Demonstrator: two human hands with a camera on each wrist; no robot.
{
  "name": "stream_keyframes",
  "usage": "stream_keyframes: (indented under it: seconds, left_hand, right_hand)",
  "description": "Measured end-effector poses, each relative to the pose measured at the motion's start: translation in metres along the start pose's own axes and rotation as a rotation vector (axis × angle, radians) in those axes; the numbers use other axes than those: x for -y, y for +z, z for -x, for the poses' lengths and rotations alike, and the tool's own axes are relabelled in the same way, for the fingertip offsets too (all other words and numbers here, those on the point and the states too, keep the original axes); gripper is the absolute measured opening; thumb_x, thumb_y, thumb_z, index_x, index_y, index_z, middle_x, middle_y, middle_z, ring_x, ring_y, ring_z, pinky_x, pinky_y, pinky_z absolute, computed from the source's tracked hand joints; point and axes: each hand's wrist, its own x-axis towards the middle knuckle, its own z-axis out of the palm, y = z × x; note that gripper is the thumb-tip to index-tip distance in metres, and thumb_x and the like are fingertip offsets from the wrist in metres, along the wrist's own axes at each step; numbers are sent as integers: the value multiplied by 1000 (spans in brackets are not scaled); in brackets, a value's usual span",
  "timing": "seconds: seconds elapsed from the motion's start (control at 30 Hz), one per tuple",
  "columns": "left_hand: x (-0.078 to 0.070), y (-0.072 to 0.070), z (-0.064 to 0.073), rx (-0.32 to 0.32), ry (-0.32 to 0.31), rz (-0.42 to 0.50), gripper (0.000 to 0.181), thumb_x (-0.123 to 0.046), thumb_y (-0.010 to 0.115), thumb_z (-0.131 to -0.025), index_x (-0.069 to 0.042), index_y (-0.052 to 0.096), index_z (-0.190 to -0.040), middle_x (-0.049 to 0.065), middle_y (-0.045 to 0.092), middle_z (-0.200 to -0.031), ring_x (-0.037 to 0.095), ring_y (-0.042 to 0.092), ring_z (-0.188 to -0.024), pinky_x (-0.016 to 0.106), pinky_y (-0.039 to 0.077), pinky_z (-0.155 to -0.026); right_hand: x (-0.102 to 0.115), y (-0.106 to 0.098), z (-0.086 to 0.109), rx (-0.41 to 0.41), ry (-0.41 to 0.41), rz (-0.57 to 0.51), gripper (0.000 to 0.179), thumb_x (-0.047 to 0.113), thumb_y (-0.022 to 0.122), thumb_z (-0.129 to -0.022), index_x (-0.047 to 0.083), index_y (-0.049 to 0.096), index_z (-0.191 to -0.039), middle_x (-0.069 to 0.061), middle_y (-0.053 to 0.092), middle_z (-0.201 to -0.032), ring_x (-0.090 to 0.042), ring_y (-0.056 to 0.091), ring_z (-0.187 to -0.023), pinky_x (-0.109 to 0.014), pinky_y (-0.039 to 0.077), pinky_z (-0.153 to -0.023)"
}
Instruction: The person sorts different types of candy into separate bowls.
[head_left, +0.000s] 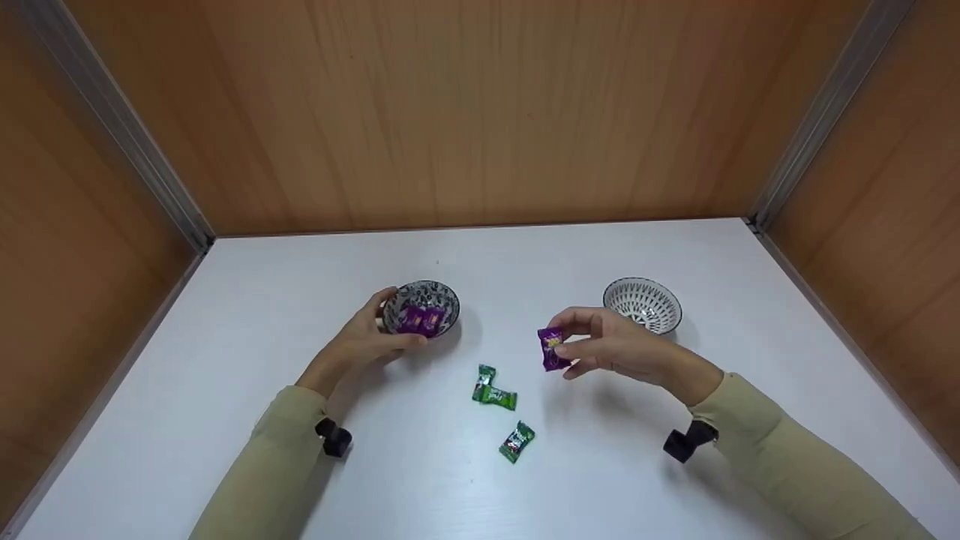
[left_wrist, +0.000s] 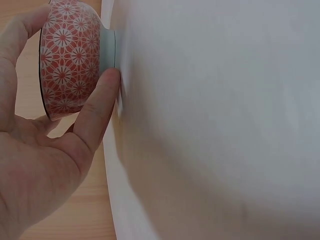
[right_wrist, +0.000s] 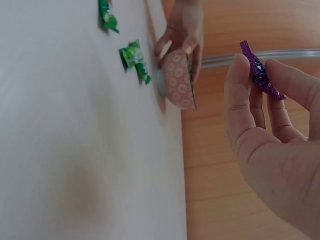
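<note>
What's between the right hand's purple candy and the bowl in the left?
In the head view, bare white table shows between the held candy and held bowl; green candies lie off that line.

We see the left bowl [left_wrist: 72, 60] red with white flowers outside, black-and-white inside, its foot [left_wrist: 107, 50] pale blue-green. The right bowl [head_left: 643, 304] shows dark dashes on white. We count purple sweets [head_left: 550, 346], yellow-marked, and green ones [head_left: 517, 441]; a white table [head_left: 390, 487], brown grained walls [head_left: 487, 112], khaki sleeves [head_left: 259, 472].
</note>
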Motion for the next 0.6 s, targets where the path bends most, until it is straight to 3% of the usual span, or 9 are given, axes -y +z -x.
stream_keyframes:
  seconds: [0.3, 0.6]
  left_hand:
    - [0, -1, 2, -3, -1, -2, 122, -40, 94, -71, -20, 15, -163, 19, 32, -156, 38, 38, -139, 52, 41, -110]
    - [0, -2, 3, -19, -17, -39, 125, -44, 94, -69, -22, 15, -163, 20, 32, -155, 39, 36, -140, 54, 36, -113]
  right_hand:
    - [2, 2, -18, 4, -19, -48, 29, 6, 72, -95, 0, 61, -121, -21, 57, -123, -34, 65, -112, -56, 50, -97]
    - [5, 6, -50, -76, 2, -85, 32, 5, 73, -94, -3, 65, -123, -20, 61, -126, -31, 64, -113, -44, 52, -100]
